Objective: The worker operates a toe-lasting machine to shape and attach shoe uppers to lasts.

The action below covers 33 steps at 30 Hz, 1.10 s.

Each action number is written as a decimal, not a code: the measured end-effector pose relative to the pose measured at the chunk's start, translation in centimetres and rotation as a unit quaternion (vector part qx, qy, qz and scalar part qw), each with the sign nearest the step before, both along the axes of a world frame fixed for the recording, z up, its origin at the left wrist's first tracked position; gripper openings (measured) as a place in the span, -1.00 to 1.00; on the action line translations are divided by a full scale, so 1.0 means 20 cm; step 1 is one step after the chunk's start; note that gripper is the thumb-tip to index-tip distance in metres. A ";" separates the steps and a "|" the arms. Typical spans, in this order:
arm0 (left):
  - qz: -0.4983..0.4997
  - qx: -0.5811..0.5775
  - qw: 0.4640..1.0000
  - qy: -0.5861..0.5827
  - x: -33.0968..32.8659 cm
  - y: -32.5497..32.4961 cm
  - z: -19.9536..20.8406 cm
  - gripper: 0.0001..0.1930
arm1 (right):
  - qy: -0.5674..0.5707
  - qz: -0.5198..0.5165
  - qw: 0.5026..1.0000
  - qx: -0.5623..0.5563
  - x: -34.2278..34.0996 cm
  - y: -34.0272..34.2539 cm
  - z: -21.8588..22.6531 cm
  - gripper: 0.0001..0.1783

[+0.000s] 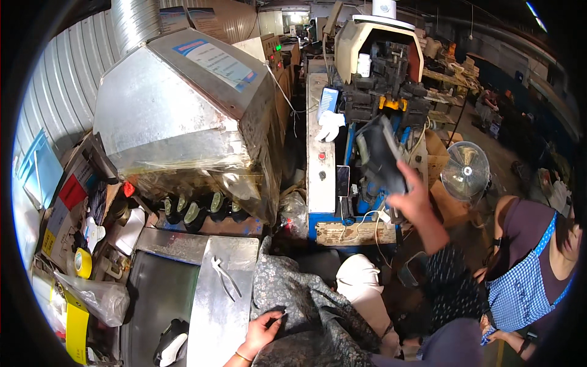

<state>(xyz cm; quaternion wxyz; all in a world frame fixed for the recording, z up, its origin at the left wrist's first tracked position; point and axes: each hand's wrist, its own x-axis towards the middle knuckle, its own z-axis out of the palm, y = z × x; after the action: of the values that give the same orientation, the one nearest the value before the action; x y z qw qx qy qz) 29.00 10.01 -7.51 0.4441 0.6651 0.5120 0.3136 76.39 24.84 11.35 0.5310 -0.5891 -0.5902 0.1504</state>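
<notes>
My right hand (411, 199) is raised in front of the blue and black machine (391, 92), gripping the lower end of a black shoe (380, 156). The shoe is tilted and smeared by motion, with a pale edge along its right side. Low in the picture, my left hand (263, 330) rests by the dark floral cloth (293, 300) over my lap. Its fingers are curled together; what lies at their tips is too small to make out. Metal pincers (226, 278) lie on the bare metal plate left of the cloth.
Several black shoes (192, 211) stand beneath a metal hood (177, 116). A black-and-white shoe (173, 344) lies on the dark conveyor belt (159, 287). A white glove (330, 125) and a phone (343, 180) sit on the machine's side panel. A fan (466, 171) and another person (532, 263) are at right.
</notes>
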 end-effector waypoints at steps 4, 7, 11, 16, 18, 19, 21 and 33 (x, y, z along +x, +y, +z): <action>0.047 -0.021 0.998 -0.018 0.05 0.01 -0.03 -0.80 | -0.217 -0.199 0.955 -0.028 0.28 0.28 0.17 -0.05; 0.064 -0.030 0.997 -0.040 0.04 0.02 -0.08 -0.84 | -0.252 -0.232 0.937 -0.064 0.37 0.37 0.24 -0.08; 0.086 -0.044 0.992 -0.077 0.05 0.02 -0.13 -0.87 | -0.288 -0.207 0.920 -0.166 0.45 0.42 0.28 -0.11; 0.100 -0.023 0.989 -0.103 0.05 0.04 -0.16 -0.88 | -0.318 -0.203 0.895 -0.240 0.32 0.38 0.24 -0.13; 0.125 -0.031 0.991 -0.042 0.07 0.05 -0.09 -0.87 | -0.339 -0.242 0.897 -0.147 0.28 0.36 0.03 -0.16; 0.130 -0.017 0.991 -0.019 0.09 0.06 -0.07 -0.86 | -0.369 -0.251 0.889 -0.107 0.30 0.35 -0.06 -0.17; 0.132 -0.009 0.988 -0.080 0.08 0.11 -0.22 -0.91 | -0.375 -0.255 0.887 -0.090 0.31 0.39 -0.08 -0.19; 0.176 -0.059 0.973 -0.140 0.18 0.07 -0.12 -0.88 | -0.353 -0.279 0.881 -0.147 0.34 0.50 -0.02 -0.24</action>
<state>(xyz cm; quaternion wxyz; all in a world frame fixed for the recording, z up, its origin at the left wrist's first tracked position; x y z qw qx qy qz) 32.65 11.38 -9.86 0.4877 0.4867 0.5716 0.4456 83.12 34.82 10.94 0.2145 -0.8148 -0.5210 -0.1368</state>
